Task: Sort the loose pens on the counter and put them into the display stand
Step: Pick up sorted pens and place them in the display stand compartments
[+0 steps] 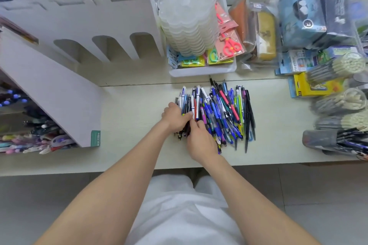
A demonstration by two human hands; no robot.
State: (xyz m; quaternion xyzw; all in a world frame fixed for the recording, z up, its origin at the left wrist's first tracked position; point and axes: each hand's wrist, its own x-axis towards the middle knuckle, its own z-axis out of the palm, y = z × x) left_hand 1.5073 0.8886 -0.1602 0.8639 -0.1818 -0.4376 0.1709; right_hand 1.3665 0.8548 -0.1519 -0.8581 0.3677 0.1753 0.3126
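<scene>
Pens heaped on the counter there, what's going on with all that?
A person is sorting a pile of pens on the counter bare-handed. The left grip holds a bunch of dark pens at the pile's left edge; the right grip touches that bunch, though whether it pinches any is hidden. Most pens lie loose, and the white stand sits to the left.
</scene>
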